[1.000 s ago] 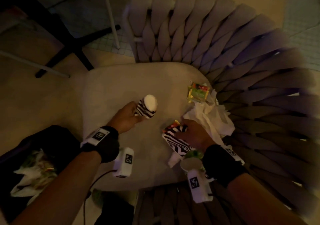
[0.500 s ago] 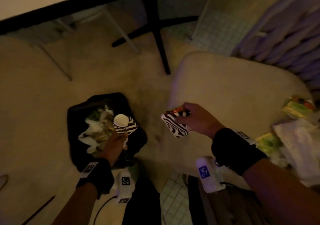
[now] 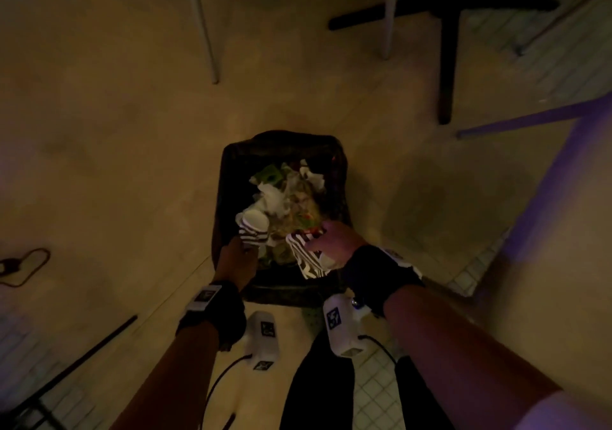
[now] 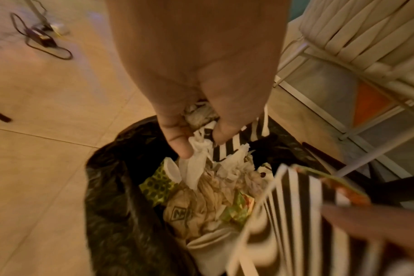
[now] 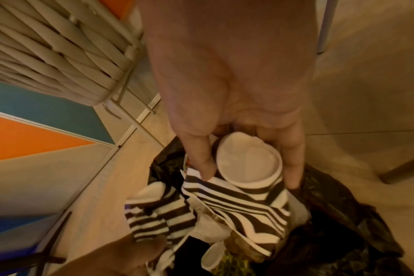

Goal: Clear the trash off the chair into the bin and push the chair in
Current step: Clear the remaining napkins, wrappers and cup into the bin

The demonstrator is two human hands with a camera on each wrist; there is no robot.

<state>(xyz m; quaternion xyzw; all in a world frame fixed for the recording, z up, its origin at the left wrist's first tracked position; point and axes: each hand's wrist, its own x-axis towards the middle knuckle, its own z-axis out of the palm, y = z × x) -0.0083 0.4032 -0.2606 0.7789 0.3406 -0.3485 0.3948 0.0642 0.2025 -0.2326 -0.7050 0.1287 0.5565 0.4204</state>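
While both forearms reach down from the bottom of the head view, the left hand (image 3: pixel 235 261) has its grip clenched on a zebra-striped paper cup (image 3: pixel 252 231) with crumpled white tissue, thumb and fingers pinching it just above the bin (image 3: pixel 335 151). Just beside it, the right hand (image 3: pixel 334 241) has its grip around a second striped cup (image 3: pixel 326 261) and a striped paper wrapper (image 3: pixel 306 257), fingers curled about the cup's white rim, also over the bin's near edge. Black wristbands and white wrist cameras sit on both arms. Below the hands, the bin, lined with a black bag, stands on the beige floor (image 3: pixel 116 164) and holds crumpled napkins, green patterned wrappers and another white cup. Off to the right, the chair's (image 4: pixel 357 33) woven pale straps and thin metal frame show in the wrist views. Farther away, chair legs and a dark cross-shaped desk base (image 3: pixel 447 9) stand on the floor, and a dark cable (image 3: pixel 23 265) lies at the left.
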